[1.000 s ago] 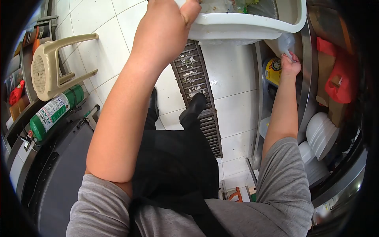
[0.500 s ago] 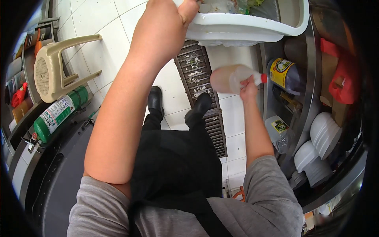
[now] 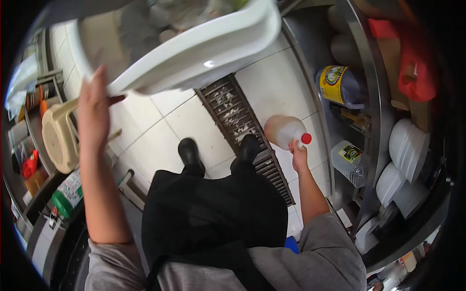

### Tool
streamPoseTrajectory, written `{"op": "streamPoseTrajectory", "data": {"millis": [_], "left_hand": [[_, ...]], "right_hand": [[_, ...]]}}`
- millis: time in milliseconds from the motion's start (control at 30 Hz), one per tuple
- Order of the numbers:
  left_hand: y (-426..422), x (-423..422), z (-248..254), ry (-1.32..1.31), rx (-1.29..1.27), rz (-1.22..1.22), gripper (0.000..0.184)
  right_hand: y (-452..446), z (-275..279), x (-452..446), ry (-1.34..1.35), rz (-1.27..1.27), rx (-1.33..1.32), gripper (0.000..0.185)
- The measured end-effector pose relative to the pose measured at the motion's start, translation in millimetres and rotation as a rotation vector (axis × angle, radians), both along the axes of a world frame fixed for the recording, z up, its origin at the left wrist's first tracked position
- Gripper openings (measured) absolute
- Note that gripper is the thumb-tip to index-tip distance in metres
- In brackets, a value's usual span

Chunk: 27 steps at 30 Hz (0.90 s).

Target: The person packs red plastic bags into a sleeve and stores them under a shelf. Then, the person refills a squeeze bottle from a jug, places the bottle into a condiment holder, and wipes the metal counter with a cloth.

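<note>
My left hand [image 3: 95, 110], blurred by motion, is closed at the near left corner of a white plastic bin [image 3: 194, 60], its thumb below the rim. The bin is tilted and holds clear plastic and other waste, also smeared. In my right hand [image 3: 298, 149] is a translucent plastic jug [image 3: 280, 130] with a red cap, gripped near its neck. Pinkish-tan colour shows in the lower part of the jug, which hangs above the tiled floor [image 3: 187, 119], right of the drain grate.
A metal drain grate [image 3: 228, 109] with white scraps runs past my shoes. On the right, a metal shelf [image 3: 371, 116] holds a dark yellow-labelled bottle [image 3: 340, 86], a clear jug [image 3: 348, 162] and white bowls [image 3: 408, 148]. A beige stool [image 3: 59, 138] and green cylinder [image 3: 68, 196] are left.
The white bin has swung left and closer with my left hand and now tilts more. My right hand has lowered the jug toward me, its red cap now facing up.
</note>
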<state>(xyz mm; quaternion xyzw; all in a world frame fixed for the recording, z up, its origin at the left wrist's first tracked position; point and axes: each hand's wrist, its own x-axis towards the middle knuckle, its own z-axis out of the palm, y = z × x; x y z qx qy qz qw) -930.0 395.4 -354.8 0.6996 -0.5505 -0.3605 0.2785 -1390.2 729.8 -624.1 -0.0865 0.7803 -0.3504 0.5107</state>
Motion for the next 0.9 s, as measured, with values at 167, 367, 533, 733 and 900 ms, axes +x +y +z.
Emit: {"op": "streamPoseTrajectory", "data": {"millis": [167,367,533,733,900], "left_hand": [[-1.6,94.5,-24.4,-0.224,-0.125,0.016,0.045],[-5.4,163.6,-24.6,-0.358,-0.09,-0.018,0.047],[-12.9,138.9,-9.1,-0.496,-0.152,0.115,0.036],[-2.7,65.7,-9.2,-0.232,-0.245,0.115,0.031],[-6.7,0.8,-2.7,0.105,-0.263,0.065,0.035]], "right_hand": [[14.5,2.3,-77.4,0.305,0.379,0.279,0.031],[19.3,-12.2,-128.6,0.68,0.463,0.042,0.028],[-11.4,63.1,-101.5,0.869,0.88,0.443,0.022],[-174.2,118.2,-46.6,0.532,0.863,-0.181,0.027],[-372.4,8.4,-154.6,0.427,0.239,-0.582,0.058]]}}
